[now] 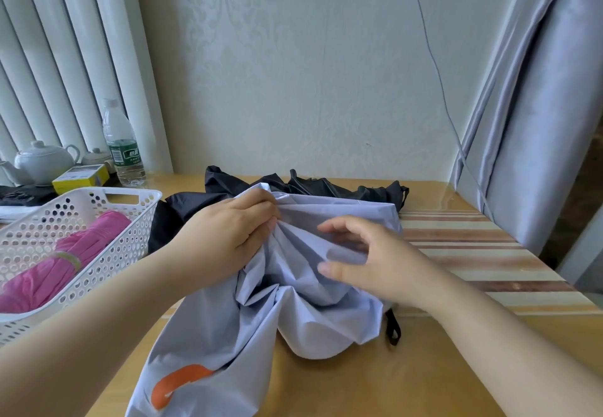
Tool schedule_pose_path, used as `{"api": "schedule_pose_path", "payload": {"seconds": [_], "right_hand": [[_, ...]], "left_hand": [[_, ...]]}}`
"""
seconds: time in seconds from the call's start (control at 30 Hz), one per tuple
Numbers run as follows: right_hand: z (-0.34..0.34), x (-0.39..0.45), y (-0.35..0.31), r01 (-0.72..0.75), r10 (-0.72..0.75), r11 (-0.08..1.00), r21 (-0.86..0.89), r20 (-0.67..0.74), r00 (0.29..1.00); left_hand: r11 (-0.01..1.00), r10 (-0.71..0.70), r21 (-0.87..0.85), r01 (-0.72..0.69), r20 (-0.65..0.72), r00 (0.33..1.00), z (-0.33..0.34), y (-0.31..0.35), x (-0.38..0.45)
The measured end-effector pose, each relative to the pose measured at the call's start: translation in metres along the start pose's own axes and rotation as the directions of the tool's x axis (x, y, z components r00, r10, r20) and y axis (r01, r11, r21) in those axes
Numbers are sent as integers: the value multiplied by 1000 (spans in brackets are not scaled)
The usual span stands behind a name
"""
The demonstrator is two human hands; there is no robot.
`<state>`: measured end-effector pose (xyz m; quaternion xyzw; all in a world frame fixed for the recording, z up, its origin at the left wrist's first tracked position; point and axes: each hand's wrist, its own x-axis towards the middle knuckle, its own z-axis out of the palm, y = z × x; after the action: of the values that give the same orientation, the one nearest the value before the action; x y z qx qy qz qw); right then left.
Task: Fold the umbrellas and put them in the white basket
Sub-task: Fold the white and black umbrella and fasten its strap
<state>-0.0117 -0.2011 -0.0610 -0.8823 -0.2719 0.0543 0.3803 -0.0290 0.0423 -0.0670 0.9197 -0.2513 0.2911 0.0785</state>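
A pale lilac umbrella (248,325) with an orange mark lies crumpled on the wooden table in front of me. My left hand (228,234) grips a bunch of its gathered fabric near the top. My right hand (368,260) hovers over the folds just to the right, fingers loosely bent, thumb and fingers apart, holding nothing. A black umbrella (313,186) lies partly under the lilac one, toward the wall. The white perforated basket (137,234) stands at the left with a rolled pink umbrella (65,263) inside.
A water bottle (122,145), a white teapot (42,162) and a yellow box (81,176) stand behind the basket. A striped mat (473,253) covers the table's right side. A grey curtain (538,106) hangs at the right, and a black strap (393,328) pokes out by the lilac fabric.
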Motion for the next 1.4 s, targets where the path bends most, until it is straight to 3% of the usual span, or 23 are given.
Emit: {"api": "schedule_pose_path", "payload": {"seconds": [0.07,0.13,0.17,0.23,0.27,0.33,0.4,0.47,0.53,0.6,0.63,0.67,0.7,0.77,0.87,1.0,1.2,1.3,1.4], "right_hand": [[-3,-6,11,-81,73,984,-158,-56,996],[-5,-6,30,-269,244,952,-145,-170,955],[-4,-5,37,-369,357,929,-31,-185,916],[-1,-1,51,-449,499,812,373,-45,865],[0,0,54,-424,488,706,567,44,872],[0,1,51,-309,380,518,798,109,919],[-5,4,42,-224,273,398,890,119,955],[-11,8,35,-175,248,370,912,85,965],[-10,13,29,-194,378,478,856,-1,926],[-2,14,27,-252,507,719,647,-242,827],[2,9,23,-205,458,835,510,-438,774],[6,1,18,-81,297,928,364,-592,749],[10,-10,7,76,97,969,234,-649,755],[22,-31,-16,282,-224,959,35,-513,828],[42,-35,-29,339,-406,893,-298,-203,891],[50,-18,-38,227,-262,954,-197,-172,950],[47,3,-50,257,-288,942,-217,-127,949],[39,3,-49,210,-222,961,-180,-53,974],[35,-3,-42,166,-148,970,-179,113,983]], "left_hand": [[998,-65,-17,64,-35,997,2,-2,1],[991,-135,-32,133,-76,988,3,-4,0],[987,-159,-39,156,-88,983,3,-5,0],[984,-175,-48,171,-90,980,3,-5,-1],[984,-175,-45,172,-84,981,2,-4,-1],[979,-198,-54,196,-48,979,-1,1,1],[959,-262,-97,266,52,964,-7,5,5],[945,-292,-101,311,172,941,-13,6,8],[944,-290,-91,318,237,927,-18,8,9],[941,-290,-99,323,254,923,-19,8,8],[939,-289,-113,325,250,924,-18,8,8],[937,-289,-126,326,245,925,-18,8,8],[935,-292,-132,329,242,925,-17,7,9],[932,-297,-138,336,247,923,-17,8,11],[941,-269,-140,307,236,934,-18,10,12],[955,-231,-127,268,250,940,-20,13,15],[873,-254,-304,382,386,887,-32,7,16],[931,-230,-161,329,441,867,-34,7,8],[947,-250,-45,317,512,822,-37,4,4]]}}
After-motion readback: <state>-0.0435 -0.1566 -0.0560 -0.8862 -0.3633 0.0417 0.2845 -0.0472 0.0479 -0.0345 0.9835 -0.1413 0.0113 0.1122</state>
